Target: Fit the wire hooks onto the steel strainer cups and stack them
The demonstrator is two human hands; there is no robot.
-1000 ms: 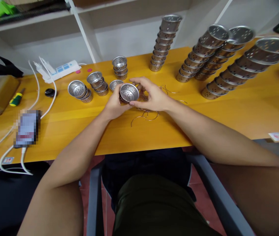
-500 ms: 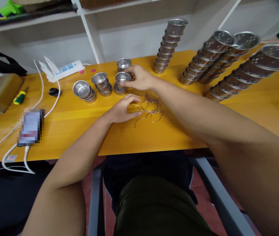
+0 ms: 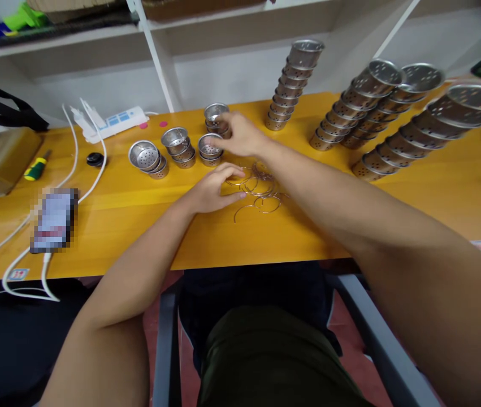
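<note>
Perforated metal cups stand in short stacks along the back of the orange table. My right hand [image 3: 240,134] is above the front middle stack [image 3: 210,150], its thumb near the rim and its fingers apart beside the back stack [image 3: 217,116]. Nothing shows between those fingers. My left hand [image 3: 217,189] rests on the table with fingers and thumb spread, holding nothing, at the left edge of a loose pile of thin curved wires [image 3: 261,186]. Two more short stacks of cups [image 3: 175,141] [image 3: 144,155] stand to the left.
Tall leaning cup stacks [image 3: 291,85] [image 3: 418,133] stand at the right. On the left are a phone [image 3: 55,220] with white cables, a power strip [image 3: 119,121], a screwdriver [image 3: 35,168], a black round cap [image 3: 95,159] and a cardboard box [image 3: 9,161]. White shelving [image 3: 240,68] rises behind.
The cup at my right hand has gone down into the front middle stack, and the fingers have opened off it. My left hand stays almost where it was.
</note>
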